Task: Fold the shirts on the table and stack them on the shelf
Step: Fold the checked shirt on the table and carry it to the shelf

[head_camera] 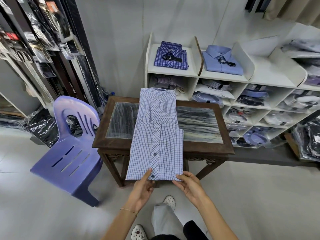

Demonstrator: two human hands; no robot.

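The checked shirt (156, 134) lies face down along the middle of the tabletop (199, 122), sleeves crossed over the back, collar at the far edge, hem hanging off the near edge. Left hand (142, 187) and right hand (189, 186) each pinch the hem, grip closed on cloth at the near left and near right. Judgement: the lengthwise fold comes next. Lift both corners level, keep the side edges parallel, and lay the hem squarely to the collar before moving to the shelf (223, 78).

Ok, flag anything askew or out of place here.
The checked shirt overhangs the table's near edge, its hem gripped by the left hand and right hand. Mid-fold, so nothing odd.
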